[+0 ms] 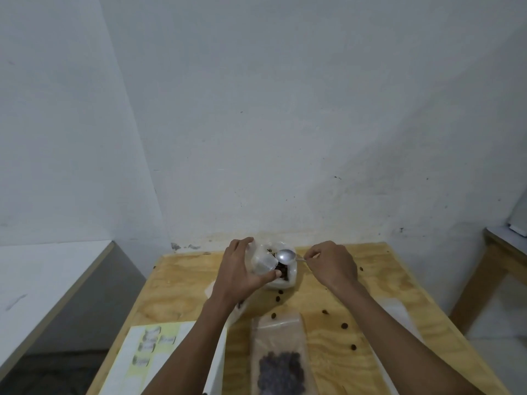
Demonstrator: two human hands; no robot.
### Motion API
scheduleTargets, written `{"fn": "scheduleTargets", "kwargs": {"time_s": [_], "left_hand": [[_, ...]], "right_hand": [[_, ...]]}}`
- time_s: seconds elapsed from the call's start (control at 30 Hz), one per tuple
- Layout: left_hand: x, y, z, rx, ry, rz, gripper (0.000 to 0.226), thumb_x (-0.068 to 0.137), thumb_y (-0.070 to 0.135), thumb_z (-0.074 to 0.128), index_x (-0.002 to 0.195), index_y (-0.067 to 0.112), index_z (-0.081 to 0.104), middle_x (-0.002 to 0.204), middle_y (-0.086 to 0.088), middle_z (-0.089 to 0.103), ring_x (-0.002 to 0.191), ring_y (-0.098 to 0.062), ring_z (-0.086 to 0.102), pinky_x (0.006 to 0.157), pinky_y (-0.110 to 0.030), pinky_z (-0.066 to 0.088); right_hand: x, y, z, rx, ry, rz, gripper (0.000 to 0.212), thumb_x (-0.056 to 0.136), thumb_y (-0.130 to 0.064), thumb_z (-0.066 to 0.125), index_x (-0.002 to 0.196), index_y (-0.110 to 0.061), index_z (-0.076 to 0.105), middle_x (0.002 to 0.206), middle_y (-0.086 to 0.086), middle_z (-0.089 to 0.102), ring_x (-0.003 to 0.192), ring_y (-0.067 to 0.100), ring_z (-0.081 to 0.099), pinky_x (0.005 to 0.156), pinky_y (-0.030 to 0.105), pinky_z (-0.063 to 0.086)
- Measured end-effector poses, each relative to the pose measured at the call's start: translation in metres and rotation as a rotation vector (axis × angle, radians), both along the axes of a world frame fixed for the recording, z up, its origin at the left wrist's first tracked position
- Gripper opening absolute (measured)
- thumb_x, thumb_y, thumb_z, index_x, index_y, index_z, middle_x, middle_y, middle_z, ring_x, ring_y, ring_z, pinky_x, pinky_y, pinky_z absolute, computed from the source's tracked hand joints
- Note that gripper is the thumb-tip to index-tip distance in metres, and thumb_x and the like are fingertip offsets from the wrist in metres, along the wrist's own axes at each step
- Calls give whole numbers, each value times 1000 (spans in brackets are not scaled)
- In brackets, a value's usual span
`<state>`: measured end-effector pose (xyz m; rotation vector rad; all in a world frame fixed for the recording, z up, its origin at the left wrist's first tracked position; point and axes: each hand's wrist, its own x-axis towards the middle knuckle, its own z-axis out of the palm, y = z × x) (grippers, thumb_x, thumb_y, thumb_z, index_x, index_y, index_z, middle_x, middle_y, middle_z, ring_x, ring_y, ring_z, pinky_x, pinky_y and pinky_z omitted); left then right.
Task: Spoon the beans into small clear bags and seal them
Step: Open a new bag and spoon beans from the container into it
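Head view: the right hand (332,265) pinches the handle of a spoon (286,256), whose bowl hangs over the mouth of a bag (281,276) at the far edge of the desk (322,292). The left hand (242,272) curls round that bag's left side, thumb at the opening, holding it open. Dark beans (282,271) show inside the mouth. Whether this is the supply bag being dipped into or a small bag being filled, I cannot tell; the spoon's bowl looks empty from here.

Nearer the front edge lies a filled bag (278,352), flat, with a dark heap of beans in its lower half. So I'd say at least one portion is done, though whether its top is sealed is too blurred to judge. More scooping and sealing seems left.

Loose beans (344,325) are scattered over the desk between the two bags and toward the right edge; they lie in the way of a forearm and may need gathering. A yellow-and-white sheet (148,354) lies at the front left corner, and more clear plastic (396,309) by the right edge.
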<state>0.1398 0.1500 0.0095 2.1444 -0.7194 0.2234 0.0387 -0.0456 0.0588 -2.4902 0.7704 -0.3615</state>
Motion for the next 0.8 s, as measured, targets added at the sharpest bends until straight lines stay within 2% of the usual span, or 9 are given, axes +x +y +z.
{"fn": "scheduleTargets", "kwargs": {"time_s": [0.1,0.17,0.23,0.3,0.37,0.43,0.6,0.73,0.8], "left_hand": [[0,-6,-2,-43,58,4,101,63,64,88,143,17,50,127,10,51,114,-11,53,91,-25,41],[1,-10,-5,-99,116,7,95,64,56,91,141,18,52,125,11,54,112,-9,55,89,-24,43],[1,-13,-6,-168,185,1,93,62,60,91,138,20,55,124,12,58,110,-6,58,87,-21,46],[3,-17,-9,-226,228,6,94,58,69,85,134,21,59,124,11,64,109,-5,61,88,-24,51],[5,-20,-12,-263,259,16,91,58,72,82,131,23,61,122,11,66,109,-5,62,90,-28,54],[5,-22,-12,-283,278,9,86,58,70,82,128,25,62,120,12,67,109,-5,63,89,-27,53],[8,-20,-14,-264,295,-7,79,58,66,85,125,30,60,121,13,65,110,-2,61,89,-24,51],[9,-17,-17,-220,267,-29,80,65,52,93,132,23,59,123,11,62,109,1,58,84,-16,45],[8,-15,-17,-202,247,-35,83,65,51,93,134,23,57,124,11,60,110,0,57,85,-14,44]], "right_hand": [[7,7,-9,-97,84,1,25,91,-9,61,96,-22,82,94,0,77,72,18,68,58,28,56],[12,14,-15,-166,118,15,26,89,-9,61,100,-22,81,98,1,76,81,22,70,61,29,53],[15,23,-17,-174,142,42,23,91,-15,63,103,-26,80,99,0,76,84,22,71,61,27,49],[17,28,-19,-132,169,52,19,93,-20,63,92,-29,80,87,-2,75,73,20,68,56,26,47],[20,30,-24,-38,166,36,29,93,-19,61,66,-27,68,62,-3,60,52,18,53,45,24,36],[24,29,-28,64,161,23,34,91,-19,60,57,-19,59,51,-1,48,44,18,42,42,23,28],[33,22,-29,300,137,-67,32,82,-24,68,56,-15,52,50,0,47,43,19,40,45,23,25],[35,21,-30,318,119,-125,34,80,-25,69,52,-18,52,48,-2,48,43,18,44,46,22,28],[35,21,-30,309,107,-129,39,81,-24,69,48,-20,48,46,-4,44,42,18,42,46,22,26]]}}
